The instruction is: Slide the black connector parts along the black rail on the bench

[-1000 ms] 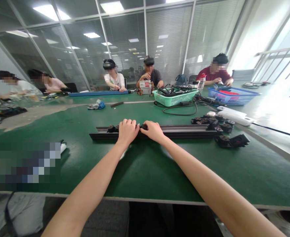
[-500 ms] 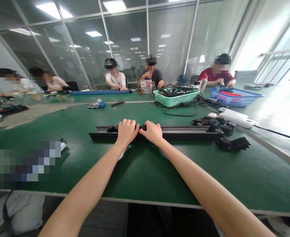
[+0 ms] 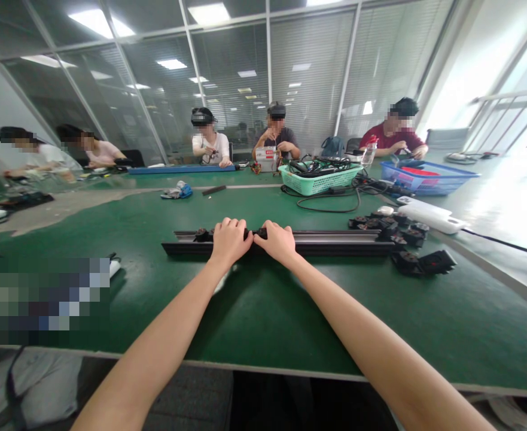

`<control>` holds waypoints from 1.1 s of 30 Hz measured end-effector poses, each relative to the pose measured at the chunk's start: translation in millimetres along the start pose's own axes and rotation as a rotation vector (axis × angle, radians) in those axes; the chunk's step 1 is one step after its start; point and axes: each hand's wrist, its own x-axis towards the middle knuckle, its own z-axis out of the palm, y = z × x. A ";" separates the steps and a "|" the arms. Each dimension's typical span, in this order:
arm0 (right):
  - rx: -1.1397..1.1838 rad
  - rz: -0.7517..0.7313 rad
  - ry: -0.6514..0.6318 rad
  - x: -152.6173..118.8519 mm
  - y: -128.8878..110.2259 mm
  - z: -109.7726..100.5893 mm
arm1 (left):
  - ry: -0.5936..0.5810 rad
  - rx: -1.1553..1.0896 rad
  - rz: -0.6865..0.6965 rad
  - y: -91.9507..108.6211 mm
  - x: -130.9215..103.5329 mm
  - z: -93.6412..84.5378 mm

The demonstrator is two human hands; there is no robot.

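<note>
A long black metal channel (image 3: 335, 246) lies crosswise on the green table, its trough facing up. My left hand (image 3: 231, 240) is closed over the middle of the channel, fingers curled around a small black part inside it. Close beside it, my right hand (image 3: 277, 240) grips another small black part (image 3: 262, 232) in the trough; its thumb almost meets the left thumb. Left of my hands, a black module (image 3: 201, 235) sits in the channel. Much of what the fingers hold is hidden.
Several loose black modules (image 3: 395, 228) lie at the channel's right end, beside a white power strip (image 3: 431, 215). Farther back stand a green basket (image 3: 323, 181) of cables and a blue basket (image 3: 425, 179). A blurred-out item (image 3: 52, 299) lies at left. Several people work across the table.
My hands stay at almost the same spot on the channel. Across the table, the person in white has raised one hand from the blue strip.
</note>
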 end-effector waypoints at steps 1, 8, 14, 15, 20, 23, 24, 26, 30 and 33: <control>-0.003 0.004 0.003 -0.5 -0.7 0.2 | 0.001 -0.001 0.001 0.0 0.0 -0.2; -0.009 0.017 0.034 0.3 -1.3 1.5 | -0.009 -0.007 -0.008 1.0 0.1 -1.0; -0.039 0.014 0.033 1.9 -1.7 -0.1 | -0.012 -0.007 -0.012 2.4 -0.3 -2.8; -0.037 0.013 0.029 1.9 -1.7 -0.7 | -0.013 -0.006 -0.012 2.5 -0.3 -3.0; -0.020 0.017 -0.002 0.8 -1.1 -5.9 | -0.018 -0.011 -0.015 2.5 -0.2 -2.8; -0.033 0.001 -0.021 0.3 -0.9 -9.5 | -0.013 -0.009 -0.013 2.3 -0.2 -1.6; -0.044 -0.010 -0.024 0.2 -1.0 -10.6 | -0.012 -0.008 -0.012 2.2 -0.3 -1.3; -0.071 -0.037 -0.028 -0.1 -1.4 -12.4 | -0.011 -0.008 -0.012 1.9 -0.2 -0.8; -0.132 -0.101 -0.015 -1.7 -2.8 -13.6 | -0.010 -0.005 -0.007 1.7 -0.2 -1.0; -0.170 -0.133 0.010 -3.3 -3.8 -12.8 | -0.013 0.003 -0.006 1.9 -0.4 -1.7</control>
